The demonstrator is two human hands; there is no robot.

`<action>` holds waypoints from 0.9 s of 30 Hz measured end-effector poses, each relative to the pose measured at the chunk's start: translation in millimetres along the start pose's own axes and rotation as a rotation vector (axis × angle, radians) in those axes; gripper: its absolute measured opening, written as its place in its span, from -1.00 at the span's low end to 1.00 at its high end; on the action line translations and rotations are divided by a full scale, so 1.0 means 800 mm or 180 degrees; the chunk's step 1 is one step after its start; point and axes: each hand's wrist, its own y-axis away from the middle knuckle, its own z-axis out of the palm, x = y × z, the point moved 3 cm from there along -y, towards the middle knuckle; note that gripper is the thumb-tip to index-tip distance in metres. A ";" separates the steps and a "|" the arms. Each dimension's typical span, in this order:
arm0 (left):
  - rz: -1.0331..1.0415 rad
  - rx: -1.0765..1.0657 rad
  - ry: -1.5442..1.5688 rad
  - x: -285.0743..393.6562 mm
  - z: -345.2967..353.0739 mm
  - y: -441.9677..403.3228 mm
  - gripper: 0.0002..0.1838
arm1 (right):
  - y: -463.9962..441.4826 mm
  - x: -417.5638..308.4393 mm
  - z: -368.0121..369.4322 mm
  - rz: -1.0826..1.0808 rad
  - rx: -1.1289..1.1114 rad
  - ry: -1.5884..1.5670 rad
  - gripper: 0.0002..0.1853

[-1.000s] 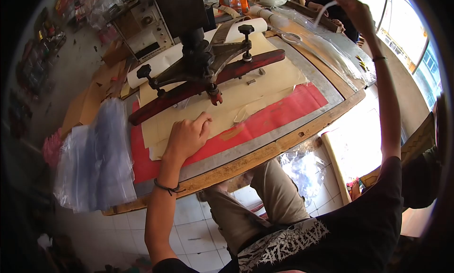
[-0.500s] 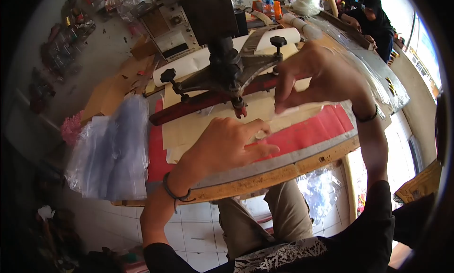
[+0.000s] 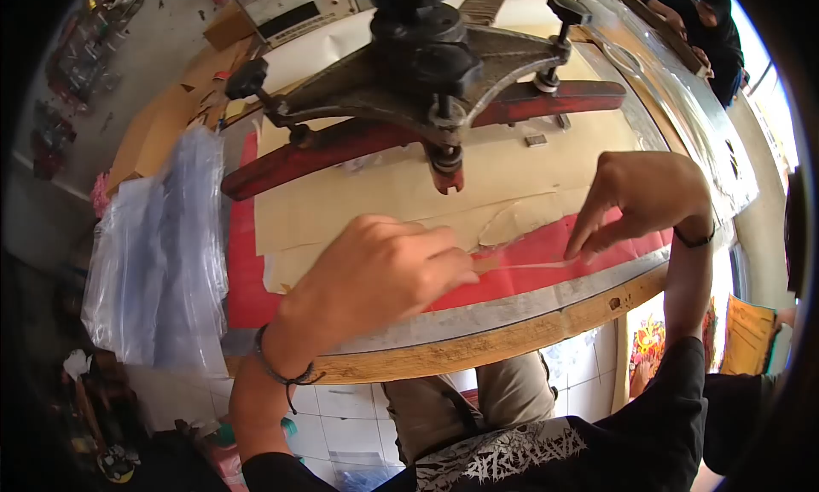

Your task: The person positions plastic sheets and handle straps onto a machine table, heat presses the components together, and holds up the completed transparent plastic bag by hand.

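Observation:
A thin pale strip (image 3: 529, 264) is stretched between my two hands, low over the red sheet (image 3: 627, 246). My left hand (image 3: 375, 270) pinches its left end, fingers pointing right. My right hand (image 3: 653, 198) holds the other end between thumb and fingertips. Behind the hands lies a beige sheet (image 3: 358, 211) on top of the red one, with a curled translucent piece (image 3: 512, 222) at its front edge. Over the sheets hangs a machine head (image 3: 367, 91) with black knobs and a long red bar (image 3: 546, 104). The strip's exact material is too blurred to tell.
A stack of clear plastic sleeves (image 3: 162, 253) hangs over the table's left side. The wooden table edge (image 3: 478, 349) runs before my body. Small metal blocks (image 3: 536, 140) sit on the beige sheet. Another person (image 3: 712, 31) is at the far right; cardboard (image 3: 158, 138) stands left.
My right hand has come down from beside the red bar to the front of the red sheet. The strip is now stretched between both hands. The view has shifted closer to the machine.

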 end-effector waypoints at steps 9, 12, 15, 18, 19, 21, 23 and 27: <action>-0.0301 -0.0575 -0.0783 -0.013 -0.006 0.008 -0.93 | -0.015 0.029 0.000 0.0096 0.0327 0.0412 -0.84; -0.0552 -0.0705 -0.1072 -0.021 0.002 0.015 -0.91 | -0.026 0.022 0.006 -0.0006 0.0681 0.0594 -0.83; -0.0722 -0.0609 -0.1237 -0.030 0.007 0.014 -0.88 | -0.030 0.033 0.018 -0.0338 0.1383 0.0957 -0.88; -0.0701 -0.0537 -0.1177 -0.035 0.006 0.013 -0.87 | -0.030 0.025 0.016 -0.0585 0.1940 0.1617 -0.93; -0.0702 -0.0498 -0.1108 -0.038 0.005 0.013 -0.87 | -0.031 0.024 0.017 -0.0564 0.1999 0.1721 -0.92; -0.0713 -0.0309 -0.0992 -0.044 0.006 0.011 -0.89 | -0.030 0.021 0.019 -0.0501 0.2122 0.1972 -0.91; -0.0734 -0.0056 -0.0891 -0.050 0.009 0.013 -0.90 | -0.034 0.025 0.023 -0.0565 0.2245 0.2099 -0.86; -0.0530 0.0468 -0.1156 -0.061 0.038 0.017 -0.82 | -0.053 0.048 0.052 -0.0862 0.2562 0.2041 -0.82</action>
